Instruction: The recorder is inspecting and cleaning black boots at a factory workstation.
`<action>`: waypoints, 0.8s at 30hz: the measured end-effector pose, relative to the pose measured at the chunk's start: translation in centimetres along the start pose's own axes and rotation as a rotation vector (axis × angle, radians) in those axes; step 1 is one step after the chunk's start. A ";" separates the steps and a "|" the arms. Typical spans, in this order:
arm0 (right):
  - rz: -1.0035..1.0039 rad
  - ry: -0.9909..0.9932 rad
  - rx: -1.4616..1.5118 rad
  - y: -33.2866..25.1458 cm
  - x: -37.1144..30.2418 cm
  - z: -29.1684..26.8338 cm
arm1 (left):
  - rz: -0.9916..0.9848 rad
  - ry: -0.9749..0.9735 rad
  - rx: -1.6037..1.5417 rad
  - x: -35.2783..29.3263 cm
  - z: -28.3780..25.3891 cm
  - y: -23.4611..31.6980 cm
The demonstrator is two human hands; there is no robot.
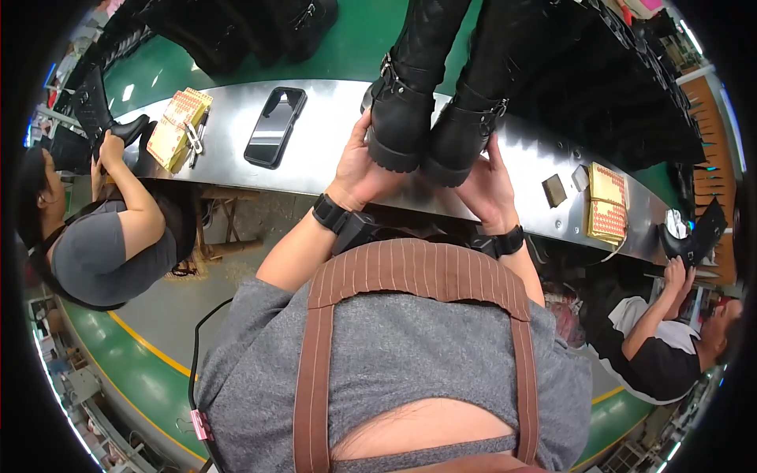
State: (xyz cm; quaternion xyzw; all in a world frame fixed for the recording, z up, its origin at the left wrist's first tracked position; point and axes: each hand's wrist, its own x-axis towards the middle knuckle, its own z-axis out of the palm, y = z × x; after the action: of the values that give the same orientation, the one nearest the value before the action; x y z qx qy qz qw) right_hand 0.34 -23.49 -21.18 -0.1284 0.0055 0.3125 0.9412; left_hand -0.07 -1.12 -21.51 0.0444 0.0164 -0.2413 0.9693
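Note:
A pair of black boots with buckled ankle straps and thick ridged soles is between my hands at the bench edge, toes toward me. My left hand (363,169) cups the outer side of the left boot (400,118), its thumb up along the toe and the palm low by the sole. Around the outer side of the right boot (467,130) curls my right hand (489,191), thumb raised beside it. The fingers of both hands are partly hidden under the soles. The toes sit close together, and the shafts stretch away from me.
On the metal bench (331,118) lie a black phone (274,128), yellow label sheets (178,130) with small tools, more label sheets (606,203) and a dark block (554,191). Black boots (607,87) crowd the far right. Co-workers (110,244) handle boots on both sides.

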 end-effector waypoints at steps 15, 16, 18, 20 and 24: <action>-0.486 0.431 -0.341 -1.0 -2.9 3.4 | 0.295 0.110 0.452 -0.4 3.6 0.1; -0.492 0.453 -0.337 -1.0 -2.8 3.5 | 0.303 0.129 0.456 -0.5 3.7 0.0; -0.492 0.437 -0.363 -0.9 -2.6 3.6 | 0.334 0.124 0.470 -0.7 3.7 0.0; -0.495 0.421 -0.373 -0.8 -2.5 3.6 | 0.350 0.124 0.470 -0.8 3.6 0.1; -0.494 0.410 -0.389 -0.6 -2.5 4.0 | 0.375 0.157 0.479 -0.9 3.7 0.0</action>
State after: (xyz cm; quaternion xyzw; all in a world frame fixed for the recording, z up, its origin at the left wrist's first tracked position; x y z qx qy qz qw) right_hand -1.57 -24.41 -16.94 -0.3622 0.1032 0.0390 0.9255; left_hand -0.86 -1.06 -17.75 0.2924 0.0255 -0.0511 0.9546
